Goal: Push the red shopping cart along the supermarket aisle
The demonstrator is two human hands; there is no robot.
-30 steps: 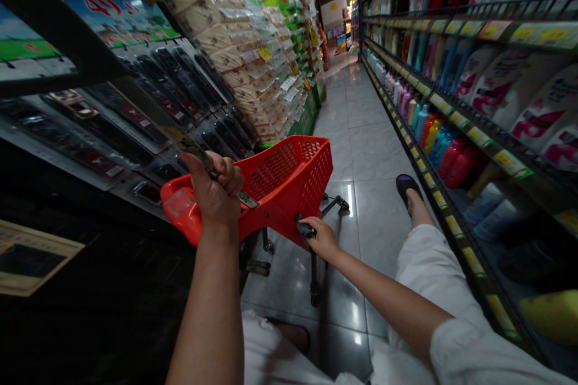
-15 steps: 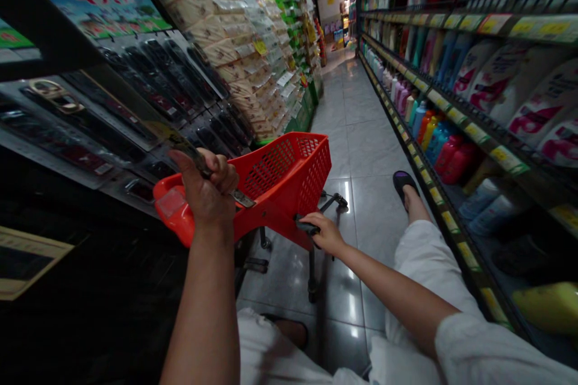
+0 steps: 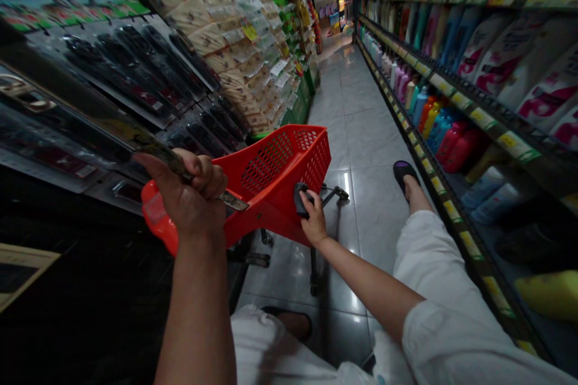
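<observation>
My left hand [image 3: 194,192] is wrapped round a long, flat, dark strip [image 3: 135,135] with a yellowish patch. One end of the strip runs past the upper left, close to the camera; its narrow tip lies over the near rim of a red plastic shopping cart [image 3: 271,216]. My right hand [image 3: 315,216] grips a small dark rounded object [image 3: 300,198] at the cart's side. Its kind is not clear, and my fingers cover part of it. The cart has a perforated basket and dark legs with castors.
Packaged belts [image 3: 135,60] hang on a display at left, with stacked beige packs [image 3: 217,30] beyond. Shelves of bottles [image 3: 456,144] line the right side. A tiled aisle [image 3: 334,108] leads away ahead. My sandalled foot [image 3: 406,177] is near the right shelf.
My left hand and the strip have moved left and slightly down. My right hand has turned more upright, and the dark object shows more of its rounded face. The cart sits slightly further left.
</observation>
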